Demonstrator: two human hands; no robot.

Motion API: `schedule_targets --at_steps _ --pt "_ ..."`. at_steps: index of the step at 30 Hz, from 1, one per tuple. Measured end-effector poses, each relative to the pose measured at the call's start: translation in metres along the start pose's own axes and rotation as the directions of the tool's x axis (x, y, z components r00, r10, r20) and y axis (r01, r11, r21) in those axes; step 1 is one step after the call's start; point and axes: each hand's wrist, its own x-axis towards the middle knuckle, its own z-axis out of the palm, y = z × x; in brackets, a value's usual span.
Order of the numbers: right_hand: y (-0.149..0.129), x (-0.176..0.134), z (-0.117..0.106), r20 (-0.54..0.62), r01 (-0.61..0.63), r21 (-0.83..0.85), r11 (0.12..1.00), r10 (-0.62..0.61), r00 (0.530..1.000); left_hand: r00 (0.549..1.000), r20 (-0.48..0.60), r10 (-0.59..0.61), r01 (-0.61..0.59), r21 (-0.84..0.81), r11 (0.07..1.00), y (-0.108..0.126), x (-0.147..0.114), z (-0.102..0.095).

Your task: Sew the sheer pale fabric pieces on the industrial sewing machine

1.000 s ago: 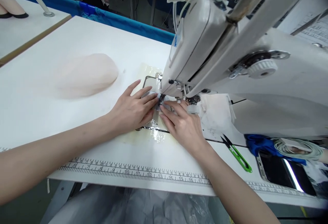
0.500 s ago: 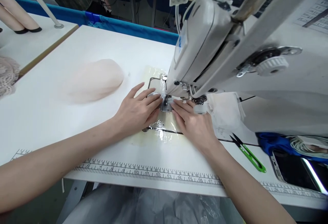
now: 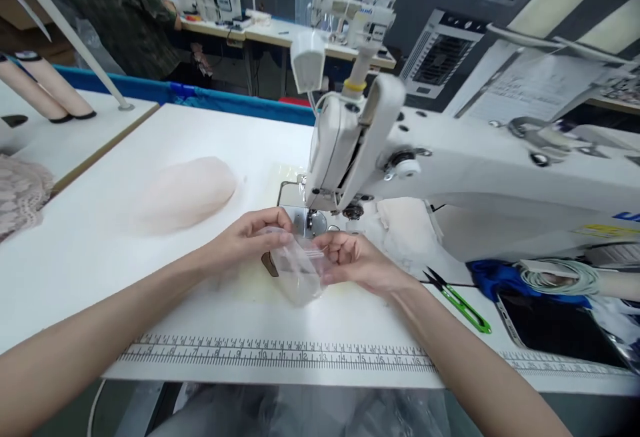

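Head view: sheer cloth (image 3: 299, 278) in pinch of left hand (image 3: 250, 238) and right hand (image 3: 357, 260), long axis aslant, end toward ruler (image 3: 280, 354).

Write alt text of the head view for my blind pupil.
A person's left hand and right hand hold a small translucent piece between them, in front of a white sewing machine. On the white table, a pale pink piece lies to the left; green-handled snips and a dark-screened phone lie to the right.
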Motion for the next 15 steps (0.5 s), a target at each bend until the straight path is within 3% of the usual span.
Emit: schedule_targets --at_steps 5,10,12,14,15 --pt "0.005 0.003 0.007 -0.049 0.027 -0.037 0.999 -0.029 0.998 0.998 -0.018 0.059 -0.057 0.11 0.992 0.005 -0.001 -0.01" --pt "0.004 0.0 0.011 -0.183 0.076 -0.221 0.972 -0.118 0.976 0.974 -0.03 0.225 -0.192 0.416 0.889 0.03 -0.012 -0.007" --pt "0.004 -0.002 0.011 -0.188 0.092 -0.275 0.957 -0.148 0.971 0.95 0.053 0.309 -0.281 0.579 0.766 0.045 -0.029 0.009" --pt "0.003 -0.004 0.012 -0.134 0.135 -0.233 0.963 -0.169 0.977 0.899 0.262 0.351 -0.43 0.678 0.596 0.057 -0.051 0.032" --pt "0.003 -0.005 0.012 -0.094 0.162 -0.188 0.969 -0.182 0.979 0.874 0.381 0.301 -0.485 0.697 0.527 0.061 -0.062 0.042"
